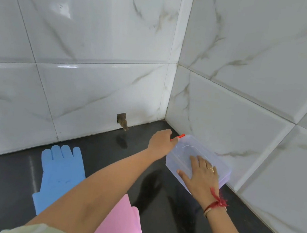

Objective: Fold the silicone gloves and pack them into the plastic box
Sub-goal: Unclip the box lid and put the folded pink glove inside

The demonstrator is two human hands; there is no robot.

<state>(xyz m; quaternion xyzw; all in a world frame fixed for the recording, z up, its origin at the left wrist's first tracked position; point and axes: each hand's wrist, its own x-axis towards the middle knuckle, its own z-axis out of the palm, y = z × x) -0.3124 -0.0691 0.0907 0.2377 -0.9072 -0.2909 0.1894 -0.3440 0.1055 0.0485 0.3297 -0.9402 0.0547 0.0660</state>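
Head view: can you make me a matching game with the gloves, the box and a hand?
1 blue glove
2 pink glove
3 plastic box
4 left hand

A grips the orange latch
B in the wall corner
C partly under the left forearm
D spread flat, all fingers showing

Pairs: 1-D, 2-C, 3-B, 4-A

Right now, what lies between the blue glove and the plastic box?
In the head view, between blue glove and plastic box: only the left forearm, over bare dark counter.
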